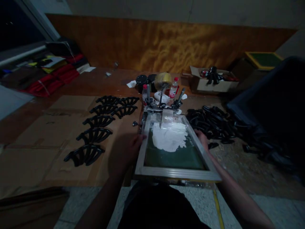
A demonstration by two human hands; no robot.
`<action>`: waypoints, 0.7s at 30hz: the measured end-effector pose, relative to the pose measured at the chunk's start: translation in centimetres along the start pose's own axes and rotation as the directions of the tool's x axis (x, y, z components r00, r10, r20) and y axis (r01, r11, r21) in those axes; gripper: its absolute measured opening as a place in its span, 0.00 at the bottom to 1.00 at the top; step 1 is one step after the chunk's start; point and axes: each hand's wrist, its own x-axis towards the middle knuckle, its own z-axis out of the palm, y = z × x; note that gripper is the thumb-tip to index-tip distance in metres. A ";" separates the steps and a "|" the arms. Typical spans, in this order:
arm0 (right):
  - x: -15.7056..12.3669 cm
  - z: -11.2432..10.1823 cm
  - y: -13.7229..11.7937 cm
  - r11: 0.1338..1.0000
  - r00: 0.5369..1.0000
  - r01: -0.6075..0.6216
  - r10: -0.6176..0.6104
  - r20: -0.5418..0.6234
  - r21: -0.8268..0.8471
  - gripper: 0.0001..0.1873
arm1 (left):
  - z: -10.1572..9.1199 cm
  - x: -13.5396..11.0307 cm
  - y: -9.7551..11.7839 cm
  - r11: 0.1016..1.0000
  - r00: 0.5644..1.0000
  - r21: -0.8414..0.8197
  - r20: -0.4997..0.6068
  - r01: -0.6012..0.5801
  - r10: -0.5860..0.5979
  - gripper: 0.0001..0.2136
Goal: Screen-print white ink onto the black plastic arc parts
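A screen-printing frame (176,173) with a green mesh and a patch of white ink (169,137) sits raised in front of me, hinged at its far end on a metal clamp (160,108). My left hand (126,148) reaches under the frame's left side, its fingertips hidden by the rail. My right hand (202,137) reaches under the right side, and its fingers are hidden too. What either hand touches beneath the frame is out of sight.
Several black fan-shaped plastic parts (95,135) lie in a row on cardboard (47,133) to the left. A heap of the same black parts (212,122) lies to the right. Bottles (173,87), dark jars (141,81), a tape roll (163,79) and an open box (209,82) stand behind.
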 end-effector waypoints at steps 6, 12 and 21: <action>3.9 1.6 -6.7 0.875 0.918 0.385 -0.396 0.024 -0.294 0.33 | 2.9 -0.3 -6.9 0.990 0.986 0.035 0.092 0.137 -0.140 0.30; 1.1 4.9 -10.6 0.766 0.823 0.445 -0.145 0.550 -0.464 0.12 | 3.6 0.4 -8.6 0.992 0.988 0.074 0.111 0.100 -0.108 0.25; -4.1 3.0 -8.7 0.620 0.470 0.774 -0.427 0.773 -0.128 0.13 | 3.7 0.3 -8.6 0.987 0.989 0.121 0.090 0.103 -0.114 0.23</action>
